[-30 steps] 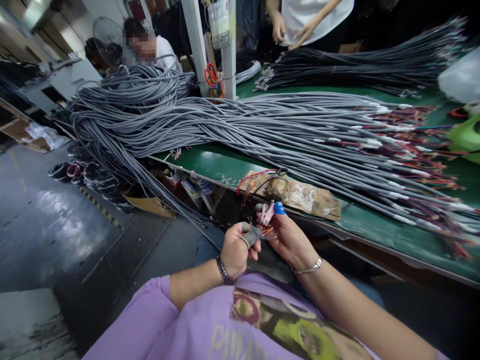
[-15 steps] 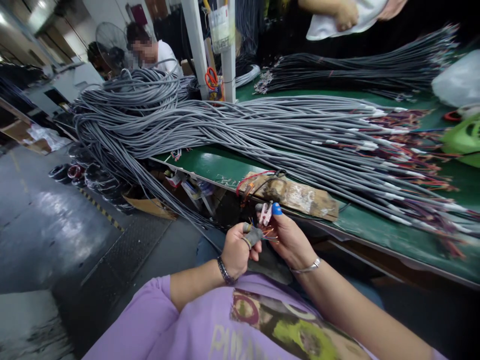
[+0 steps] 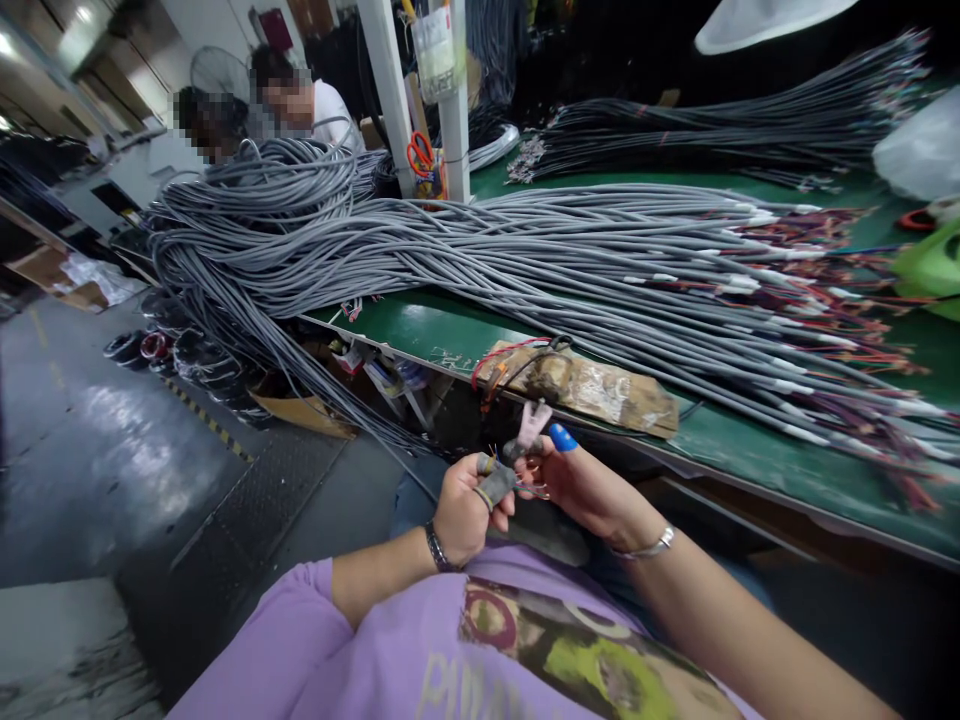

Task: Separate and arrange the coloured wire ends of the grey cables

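My left hand (image 3: 466, 508) is closed around a bundle of thin coloured wires (image 3: 534, 490), with grey covers on its thumb and forefinger. The bared wire ends fan out to the right, towards my right palm. My right hand (image 3: 589, 485) has curled fingers and holds a small pale pink clip (image 3: 533, 422) by its fingertips. Its thumb wears a blue cover and stands a little apart from the clip. The exact grip on the clip is partly hidden. Both hands are close together in front of the bench edge.
Long grey cables (image 3: 465, 240) lie across the green bench (image 3: 420, 325), stripped ends to the right. A taped cardboard piece (image 3: 600, 390) sits at the front edge. Black cables (image 3: 697, 135) lie behind. A white post (image 3: 454, 140) stands at the back. Other people sit at far left.
The pink clip has turned more upright, and my right thumb has come away from it. My right hand has shifted slightly right and down. The hand at the top has left view.
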A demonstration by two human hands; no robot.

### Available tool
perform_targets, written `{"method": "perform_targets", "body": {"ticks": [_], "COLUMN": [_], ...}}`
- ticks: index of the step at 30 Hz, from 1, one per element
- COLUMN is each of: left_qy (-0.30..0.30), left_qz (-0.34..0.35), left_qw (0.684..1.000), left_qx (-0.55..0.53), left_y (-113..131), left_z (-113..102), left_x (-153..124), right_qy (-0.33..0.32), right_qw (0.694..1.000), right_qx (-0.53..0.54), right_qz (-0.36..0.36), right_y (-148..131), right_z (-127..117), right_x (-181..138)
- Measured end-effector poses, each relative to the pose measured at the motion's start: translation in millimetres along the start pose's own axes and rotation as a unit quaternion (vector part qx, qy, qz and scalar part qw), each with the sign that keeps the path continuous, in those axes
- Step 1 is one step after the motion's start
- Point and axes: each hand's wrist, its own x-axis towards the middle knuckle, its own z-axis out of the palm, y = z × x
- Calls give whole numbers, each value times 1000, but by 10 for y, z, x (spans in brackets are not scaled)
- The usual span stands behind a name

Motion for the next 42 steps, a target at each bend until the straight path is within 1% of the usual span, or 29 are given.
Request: {"method": "perform_targets", "body": {"ticks": [2, 4, 6, 9, 11, 12, 14, 17, 19, 22, 24, 26, 28, 30, 31, 33, 35, 36, 39, 40, 42], "left_qy": [-8, -31, -70, -126, -137, -132, -107, -67, -53, -69, -91, -94, -81, -71, -68, -66, -62, -60, -54, -53, -54], "left_qz": [2, -6, -31, -88, -109, -111, -104, -77, -59, -62, -74, -79, -76, -71, -66, -55, -49, -52, -70, -72, -69], "left_qw": [1000, 998, 992, 978, 974, 975, 981, 991, 994, 992, 989, 989, 992, 994, 995, 996, 997, 997, 995, 995, 995], "left_qx": [24, 60, 101, 140, 144, 140, 120, 88, 80, 86, 89, 84, 67, 43, 31, 10, -9, -19, -39, -42, -43], "left_y": [-14, -15, -6, 9, 13, 14, 14, 11, 3, -17, -24, -19, 0, 32, 53, 105, 164, 191, 241, 244, 228], "left_z": [-22, -33, -41, -57, -68, -71, -70, -61, -56, -56, -57, -57, -54, -44, -35, -6, 38, 64, 138, 157, 181], "left_x": [-6, -2, 15, 53, 71, 76, 76, 66, 62, 60, 57, 49, 36, 25, 21, 21, 29, 35, 56, 64, 79], "right_qy": [-9, 10, 22, 12, 19, 27, 42, 40, 26, 33, 48, 72, 116, 153, 155, 123, 81, 75, 123, 135, 128], "right_qw": [998, 991, 980, 963, 956, 955, 965, 986, 990, 983, 976, 974, 977, 981, 984, 990, 995, 994, 981, 977, 982], "right_qx": [-58, -121, -186, -258, -279, -277, -241, -155, -138, -174, -201, -202, -154, -69, -29, 22, 23, 8, -53, -56, -17], "right_qz": [-14, -47, -67, -81, -94, -99, -97, -53, -29, -51, -66, -71, -89, -97, -89, -62, -58, -73, -142, -152, -137], "right_y": [-19, -46, -76, -101, -93, -83, -58, -33, -26, -12, 6, 25, 33, 22, 11, -16, -34, -37, -23, -15, -2], "right_z": [0, 25, 62, 97, 83, 62, 2, -76, -83, -30, 3, -1, -45, -97, -114, -112, -65, -32, 54, 69, 80], "right_x": [-33, -55, -72, -93, -100, -101, -101, -105, -113, -117, -104, -77, -41, -3, 14, 44, 67, 78, 113, 126, 155]}}
